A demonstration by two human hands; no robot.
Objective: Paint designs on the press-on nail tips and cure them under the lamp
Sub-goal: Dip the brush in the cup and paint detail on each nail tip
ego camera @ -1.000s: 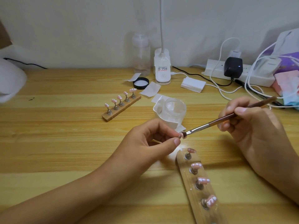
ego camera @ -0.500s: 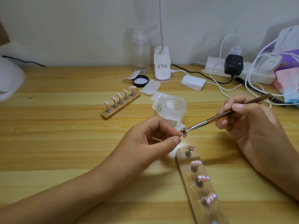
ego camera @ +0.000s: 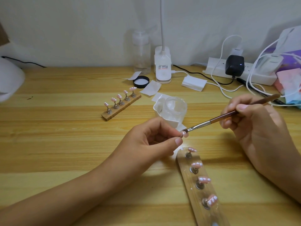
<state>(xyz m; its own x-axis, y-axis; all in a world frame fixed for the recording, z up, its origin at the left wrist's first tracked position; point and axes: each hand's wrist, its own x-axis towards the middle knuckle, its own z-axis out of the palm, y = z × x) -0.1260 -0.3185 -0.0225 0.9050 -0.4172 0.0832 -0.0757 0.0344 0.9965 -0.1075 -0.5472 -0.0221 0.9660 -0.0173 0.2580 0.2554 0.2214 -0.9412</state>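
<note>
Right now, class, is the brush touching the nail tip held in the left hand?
Touching. The head view shows the bristles of the brush meeting the nail tip pinched by the left hand, no gap.

Nail tip (ego camera: 185,134) more exposed below brush (ego camera: 211,120)

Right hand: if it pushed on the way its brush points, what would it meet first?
Probably the pink nail tip pinched in the left hand; the brush looks nearly on it.
</note>
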